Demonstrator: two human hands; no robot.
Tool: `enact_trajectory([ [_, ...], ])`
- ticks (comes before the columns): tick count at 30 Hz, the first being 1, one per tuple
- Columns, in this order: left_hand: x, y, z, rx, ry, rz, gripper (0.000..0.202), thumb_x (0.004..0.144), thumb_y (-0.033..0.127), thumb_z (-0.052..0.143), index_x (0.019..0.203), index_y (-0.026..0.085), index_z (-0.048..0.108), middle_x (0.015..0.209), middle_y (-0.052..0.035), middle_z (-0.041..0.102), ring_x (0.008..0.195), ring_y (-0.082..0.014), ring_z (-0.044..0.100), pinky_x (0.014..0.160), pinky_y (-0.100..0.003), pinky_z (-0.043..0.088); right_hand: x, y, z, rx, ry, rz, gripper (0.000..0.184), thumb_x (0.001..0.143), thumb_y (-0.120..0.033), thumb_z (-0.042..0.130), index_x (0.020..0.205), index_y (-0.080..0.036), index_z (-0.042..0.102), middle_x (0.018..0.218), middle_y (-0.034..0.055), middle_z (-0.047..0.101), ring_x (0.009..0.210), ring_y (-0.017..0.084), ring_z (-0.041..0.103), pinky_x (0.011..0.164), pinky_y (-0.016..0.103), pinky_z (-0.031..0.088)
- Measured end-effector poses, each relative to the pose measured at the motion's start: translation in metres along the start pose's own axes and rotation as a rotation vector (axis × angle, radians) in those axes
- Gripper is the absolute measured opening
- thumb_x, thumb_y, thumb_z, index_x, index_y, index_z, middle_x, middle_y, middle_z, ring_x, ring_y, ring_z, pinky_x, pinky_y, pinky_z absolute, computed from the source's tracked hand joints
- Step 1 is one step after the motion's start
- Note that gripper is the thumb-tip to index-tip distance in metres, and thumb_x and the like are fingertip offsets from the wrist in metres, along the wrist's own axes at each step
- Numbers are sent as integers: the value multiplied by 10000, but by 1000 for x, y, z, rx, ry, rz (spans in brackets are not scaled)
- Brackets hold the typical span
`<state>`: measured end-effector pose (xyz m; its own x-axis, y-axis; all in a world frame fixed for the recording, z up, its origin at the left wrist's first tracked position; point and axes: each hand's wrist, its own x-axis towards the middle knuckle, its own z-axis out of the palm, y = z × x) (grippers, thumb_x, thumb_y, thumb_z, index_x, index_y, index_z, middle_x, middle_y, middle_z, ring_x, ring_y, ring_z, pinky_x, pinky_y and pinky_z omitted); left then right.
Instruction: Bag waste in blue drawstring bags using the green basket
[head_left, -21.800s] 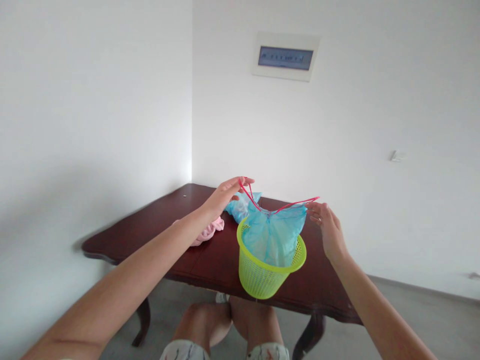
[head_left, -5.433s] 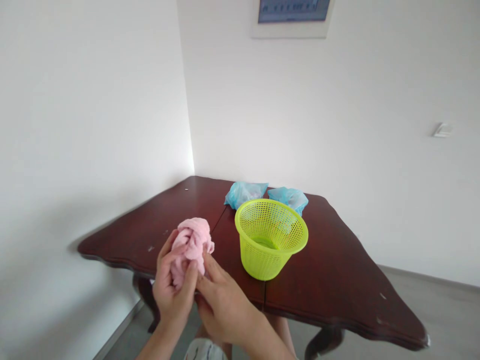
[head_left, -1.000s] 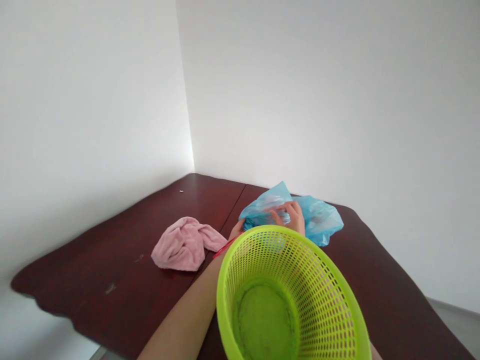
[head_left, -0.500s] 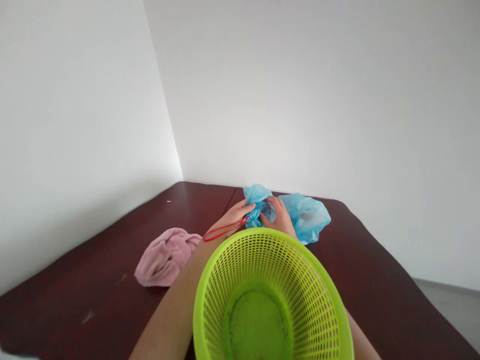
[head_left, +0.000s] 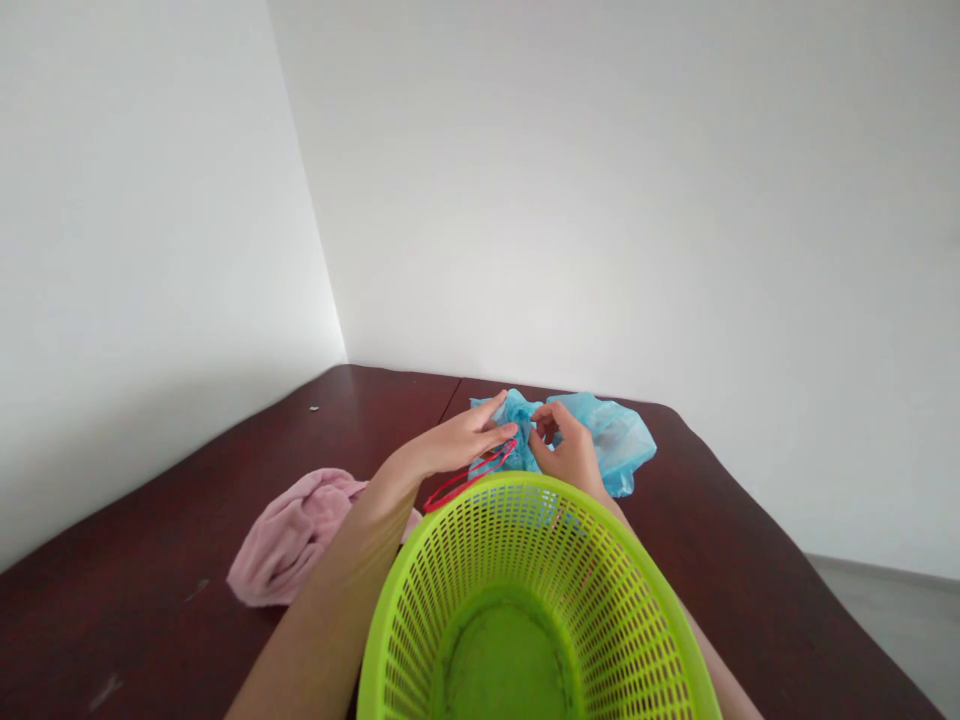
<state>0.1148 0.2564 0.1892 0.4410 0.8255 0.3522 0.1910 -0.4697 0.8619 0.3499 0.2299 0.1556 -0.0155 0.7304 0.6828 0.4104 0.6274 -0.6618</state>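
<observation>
A lime-green perforated plastic basket (head_left: 540,610) fills the near centre, empty, between my forearms. Beyond its far rim, my left hand (head_left: 457,442) and my right hand (head_left: 568,452) both pinch a crumpled blue plastic bag (head_left: 519,422). The bag's red drawstring (head_left: 469,478) loops down under my left hand. A second blue plastic bag (head_left: 619,440) lies just right of my right hand on the dark wooden table (head_left: 750,560).
A crumpled pink towel (head_left: 289,535) lies on the table to the left of my left forearm. White walls meet in a corner behind the table. The table's right edge drops to a grey floor (head_left: 892,620).
My hands have bunched the blue bag tighter and shifted slightly nearer the basket. The view has swung right, so the towel sits further left and lower.
</observation>
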Motion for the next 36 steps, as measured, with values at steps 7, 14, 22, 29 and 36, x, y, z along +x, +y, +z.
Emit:
enact_trajectory([
  [7, 4, 10, 3, -155, -42, -86, 392, 1059, 388, 836, 1385, 178, 774, 1022, -106, 896, 850, -257, 864, 817, -383, 699, 4, -4, -2, 404, -206, 259, 437, 994, -676, 787, 843, -271, 723, 803, 18, 751, 753, 227, 679, 732, 367, 577],
  [14, 6, 13, 14, -174, 56, -122, 507, 1072, 635, 820, 1316, 202, 719, 1098, -122, 872, 830, -232, 855, 724, -333, 678, 1, -8, 2, 514, -154, 360, 542, 932, -806, 859, 978, -279, 746, 829, -5, 706, 757, 206, 634, 704, 342, 552],
  [22, 4, 8, 9, -85, 40, -73, 405, 1039, 378, 851, 1375, 180, 741, 1041, -125, 903, 856, -262, 861, 752, -349, 648, 6, -11, 1, 527, -137, 300, 559, 847, -761, 967, 960, -273, 717, 771, -17, 686, 685, 180, 600, 646, 334, 529],
  [29, 6, -3, 10, 55, 258, -23, 240, 993, 362, 874, 1151, 214, 769, 1002, -71, 862, 746, -193, 771, 655, -280, 574, 5, -6, 2, 537, -106, 352, 598, 774, -759, 1007, 897, -277, 675, 772, -26, 706, 716, 181, 653, 718, 360, 617],
  [36, 8, 5, 11, -159, 68, -3, 253, 996, 345, 896, 1155, 192, 773, 1195, -120, 865, 945, -208, 816, 854, -343, 675, 4, -7, 4, 545, -69, 371, 658, 803, -830, 971, 797, -263, 637, 710, -29, 671, 697, 171, 642, 737, 351, 589],
])
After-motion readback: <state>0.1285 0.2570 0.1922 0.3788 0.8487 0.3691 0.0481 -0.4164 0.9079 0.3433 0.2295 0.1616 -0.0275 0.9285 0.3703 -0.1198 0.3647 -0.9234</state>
